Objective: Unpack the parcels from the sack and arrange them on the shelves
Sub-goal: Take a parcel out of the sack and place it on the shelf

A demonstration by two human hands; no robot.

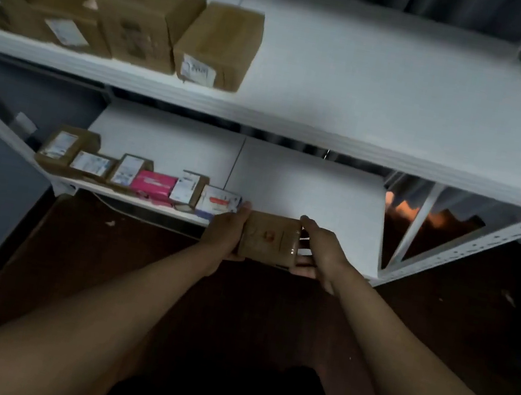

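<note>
Cardboard parcel [268, 238], small and brown, held between both hands just in front of the lower shelf [309, 185]. Left hand [225, 233] wrapped round the parcel's left end, thumb over the top edge; right hand [319, 252] cupping the right end, fingers curled underneath and thumb on top. Both firmly closed on it, neither slack.

Judging by its flat sides and square corners: stiff, dry, easy to grip, probably light, since held level at arm's length with no sag. Glossy tape across the top possibly a little slippery, so best held by the two short ends, as now, or from beneath. Contents unknown; gentle setting down advisable.

Left of the parcel, along the front edge of that shelf: a row of small packets, nearest a white box [218, 202], then a labelled carton [186, 189], a pink box [154, 186] and several more brown ones with white labels. Right of the parcel, bare white board, apparently the next free slot at the end of the row.

Above the parcel, the upper shelf [357, 86], with larger brown cartons [219, 45] stacked at its left end. Below and around, dark floor [456, 316]. No sack in sight.
</note>
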